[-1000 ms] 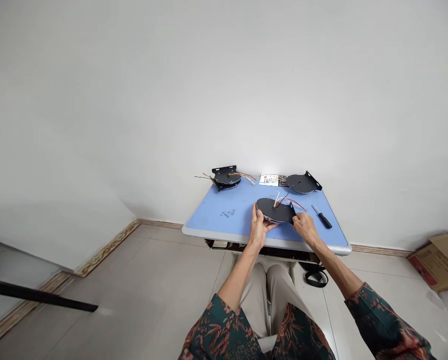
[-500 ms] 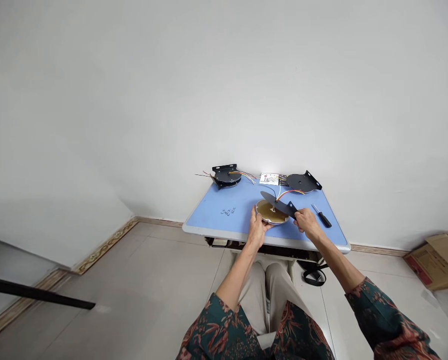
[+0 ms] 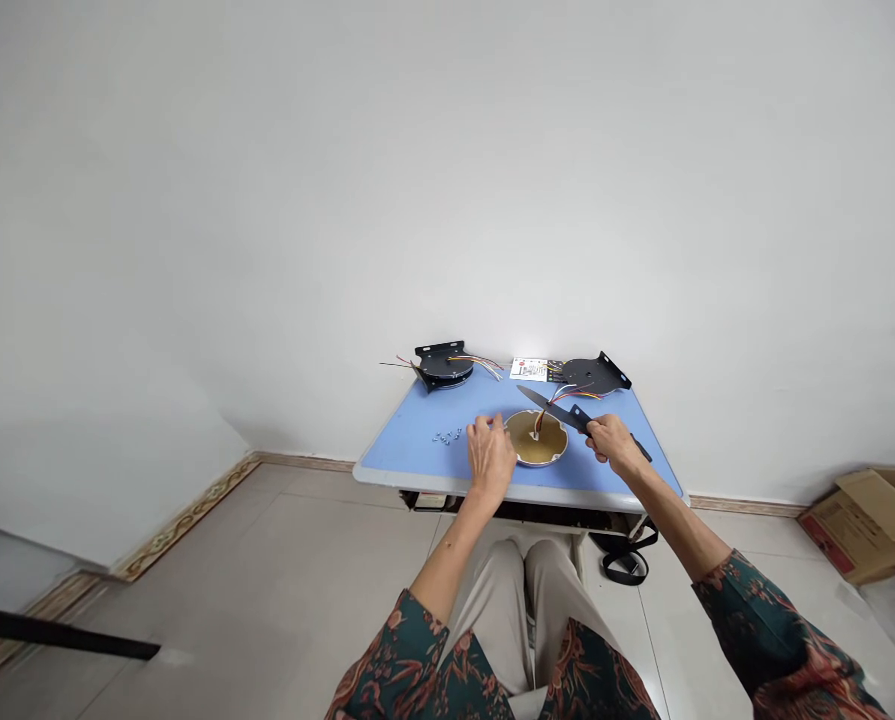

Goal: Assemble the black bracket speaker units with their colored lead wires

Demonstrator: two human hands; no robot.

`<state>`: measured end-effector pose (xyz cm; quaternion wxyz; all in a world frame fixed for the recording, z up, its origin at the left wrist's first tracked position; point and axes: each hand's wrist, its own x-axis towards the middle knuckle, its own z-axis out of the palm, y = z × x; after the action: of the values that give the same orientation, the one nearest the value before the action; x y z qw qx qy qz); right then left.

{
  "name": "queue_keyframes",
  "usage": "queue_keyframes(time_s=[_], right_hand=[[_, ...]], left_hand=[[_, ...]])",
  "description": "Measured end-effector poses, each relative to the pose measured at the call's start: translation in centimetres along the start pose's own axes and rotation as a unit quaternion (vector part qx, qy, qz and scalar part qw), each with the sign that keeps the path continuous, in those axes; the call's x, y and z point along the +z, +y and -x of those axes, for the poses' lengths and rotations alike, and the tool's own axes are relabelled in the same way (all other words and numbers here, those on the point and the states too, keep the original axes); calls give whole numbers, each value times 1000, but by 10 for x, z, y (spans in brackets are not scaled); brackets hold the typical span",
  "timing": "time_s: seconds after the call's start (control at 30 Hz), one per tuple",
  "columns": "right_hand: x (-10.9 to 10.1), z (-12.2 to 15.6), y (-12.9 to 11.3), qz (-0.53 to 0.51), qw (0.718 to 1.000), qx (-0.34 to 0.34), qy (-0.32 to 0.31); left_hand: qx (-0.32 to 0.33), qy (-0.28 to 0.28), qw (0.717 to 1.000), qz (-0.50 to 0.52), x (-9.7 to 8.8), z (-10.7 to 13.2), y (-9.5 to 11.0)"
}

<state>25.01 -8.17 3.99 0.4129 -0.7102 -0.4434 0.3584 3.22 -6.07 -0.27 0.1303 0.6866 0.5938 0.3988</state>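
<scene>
White wall behind, the blue bench bears an open round housing between the left hand, curled, contents unclear, and the right hand, gripping a probably light, stiff black bracket plate, best held by its bent flange.

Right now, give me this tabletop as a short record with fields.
Left hand: at round amber-faced unit's left rim, contact unclear
Right hand: gripping tilted black plate
Wires: rising from unit toward plate
Left: loose screws
Back left: black bracketed assembly
Back middle: printed card
Back right: another bracketed assembly
Dark handle: behind right hand, partly hidden
</scene>
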Motion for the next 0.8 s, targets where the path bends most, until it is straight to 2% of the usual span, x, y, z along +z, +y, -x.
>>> queue_keyframes(time_s=[0.03, 0.1, 0.17, 0.23, 0.4, 0.63, 0.7, 0.8], right_hand=[[2, 1, 0, -5, 1000, 1, 0], [5, 4, 0, -14, 1000, 1, 3], [7, 7, 0, -24, 1000, -2, 12], [6, 7, -1, -36, 999, -3, 25], [-15, -1, -13, -104, 993, 6, 50], [-67, -14, -31, -208, 975, -8, 75], [-71, -13, -26, -210, 975, -1, 75], [-64, -10, -10, -193, 979, 20, 62]], left_hand=[[44, -2, 999, -10, 1, -3, 5], [99, -48, 994, 22, 8, -12, 17], [92, -106, 987, 78, 19, -23, 30], [56, -134, 982, 121, 31, -31, 38], [27, -98, 977, 188, 47, -34, 40], [12, -91, 964, 250, 43, -32, 34], [6, -88, 960, 265, 40, -34, 29], [-32, -76, 944, 319, 37, -34, 18]])
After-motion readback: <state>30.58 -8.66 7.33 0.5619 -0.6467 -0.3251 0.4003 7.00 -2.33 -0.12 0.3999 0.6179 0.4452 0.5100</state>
